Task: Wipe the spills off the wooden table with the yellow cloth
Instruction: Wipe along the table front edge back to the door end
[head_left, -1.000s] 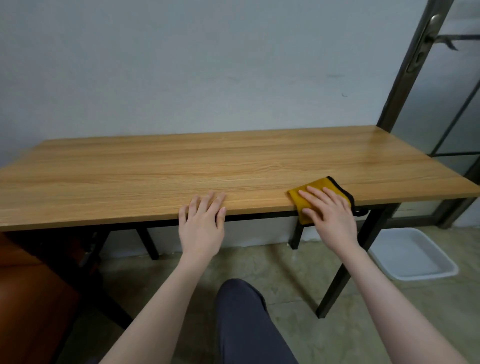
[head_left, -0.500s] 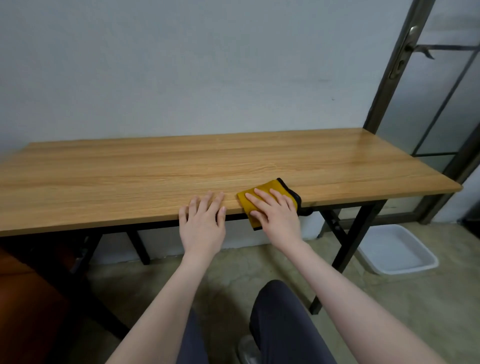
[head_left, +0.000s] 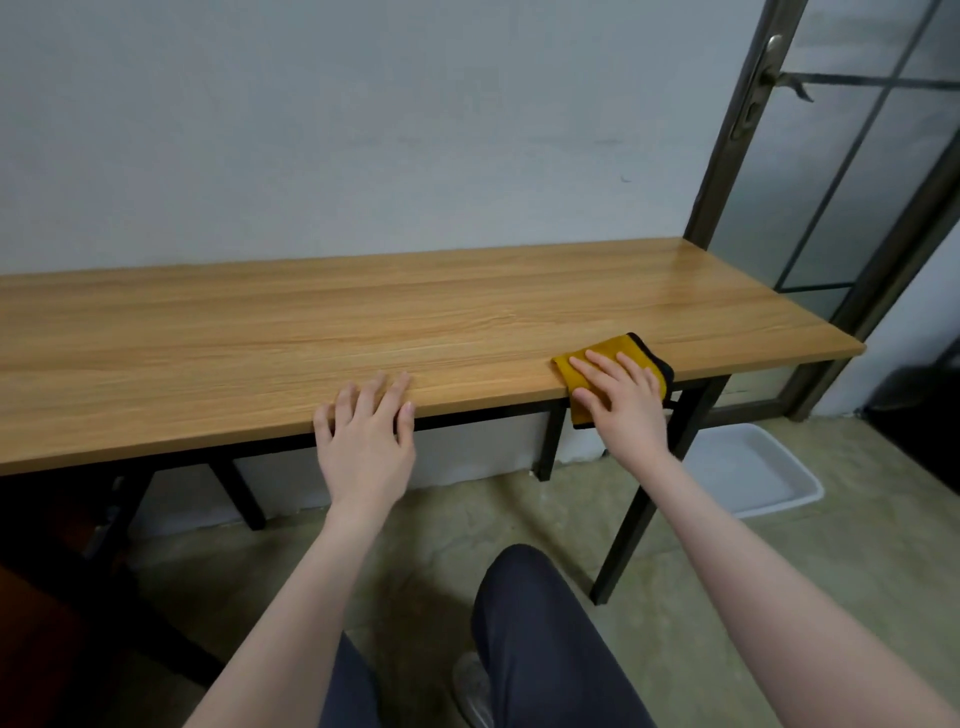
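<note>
1. We see the right hand pressing flat, fingers spread, on the yellow cloth.
2. We find the cloth at the near edge of the wooden table, toward its right end, with one part hanging over the edge.
3. We see the left hand resting on the near edge, fingers straight and holding nothing.
4. We note a white tray on the floor below the table's right end; nothing shows inside it.

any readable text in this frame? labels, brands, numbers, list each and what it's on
None. No legible text, number or sign shows in the head view.
Yellow cloth with black edging: no tag or print visible.
Light wooden table top: bare grain only.
White plastic tray on the floor: unmarked.
Metal door handle: no marking readable.
</note>
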